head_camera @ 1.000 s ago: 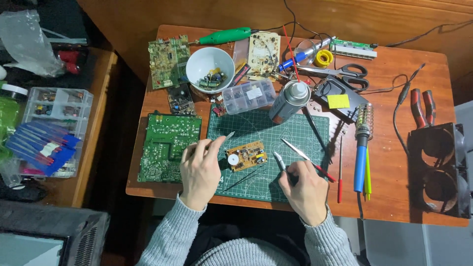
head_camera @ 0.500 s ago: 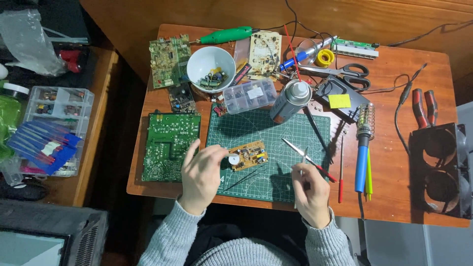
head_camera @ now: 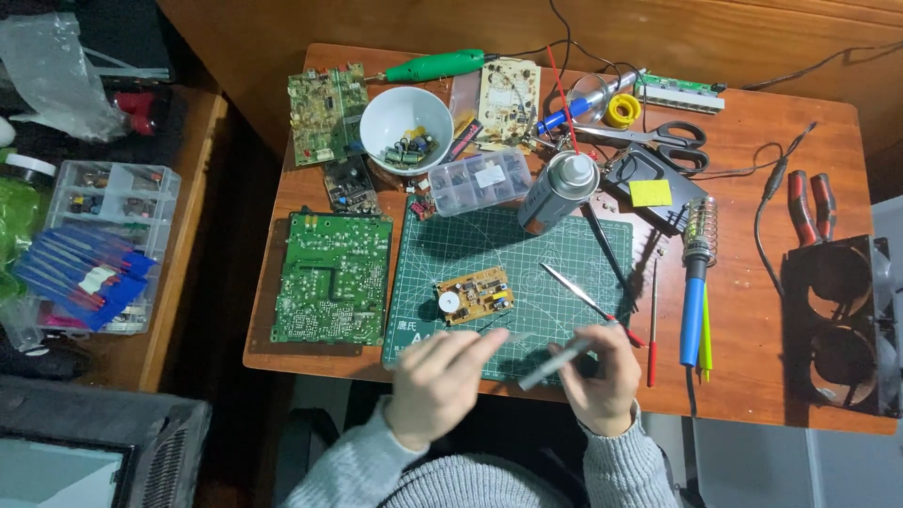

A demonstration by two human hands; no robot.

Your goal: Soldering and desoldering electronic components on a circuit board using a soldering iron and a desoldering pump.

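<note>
Both hands meet over the near edge of the green mat (head_camera: 515, 282) on the table (head_camera: 752, 310). The right hand (head_camera: 597, 376) pinches a slim grey tool (head_camera: 555, 364), long axis slanting from lower left to upper right; motion blur hides its kind. The left hand (head_camera: 435, 384) reaches toward it with fingers loosely extended; whether it grips anything cannot be told. The small tan board (head_camera: 475, 295), with one white round part, lies flat on the mat just beyond the hands, nearer the left one, long axis roughly left to right.

Counts: one large green board (head_camera: 332, 277) left of the mat; one white bowl (head_camera: 406, 130) of components; one spray can (head_camera: 557, 191); one clear parts box (head_camera: 480, 181); one pair of scissors (head_camera: 677, 146); one blue-handled soldering iron (head_camera: 694, 282).
</note>
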